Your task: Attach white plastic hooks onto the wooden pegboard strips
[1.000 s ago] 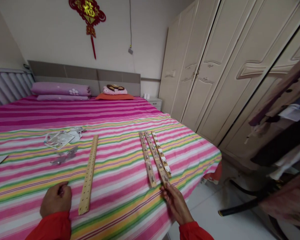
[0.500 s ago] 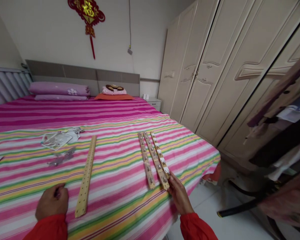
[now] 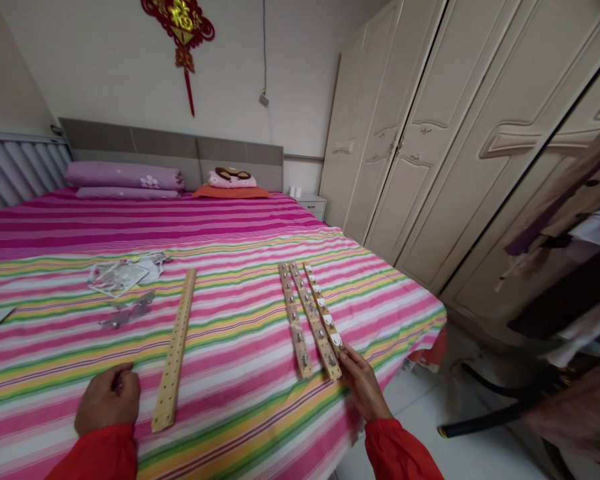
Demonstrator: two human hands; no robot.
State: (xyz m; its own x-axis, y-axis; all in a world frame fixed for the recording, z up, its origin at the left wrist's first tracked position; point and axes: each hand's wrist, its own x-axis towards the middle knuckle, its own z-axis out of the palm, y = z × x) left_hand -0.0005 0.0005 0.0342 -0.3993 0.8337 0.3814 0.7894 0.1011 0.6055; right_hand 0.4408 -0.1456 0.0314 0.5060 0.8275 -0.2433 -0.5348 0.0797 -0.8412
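Note:
Three narrow wooden strips lie side by side on the striped bedspread. The left strip [image 3: 293, 319] and the middle strip [image 3: 316, 321] carry rows of small metal fittings. White rounded pieces line the right strip [image 3: 325, 310], and the fingertips of my right hand [image 3: 364, 383] close on its near end, hiding it. My left hand [image 3: 109, 399] rests on the bedspread as a loose fist; whatever may be inside is hidden. Beside it lies a long wooden bar [image 3: 175, 350] with rows of small holes.
Clear plastic bags [image 3: 127, 273] and small grey translucent pieces [image 3: 126, 311] lie at the left of the bed. Folded purple bedding [image 3: 125, 177] sits by the headboard [image 3: 165, 150]. Wardrobes [image 3: 410, 133] and a rack of clothes [image 3: 580, 280] stand at the right.
The view has shifted slightly, so the scene sits a little to the right. Both hands and the strips keep almost the same places relative to each other.

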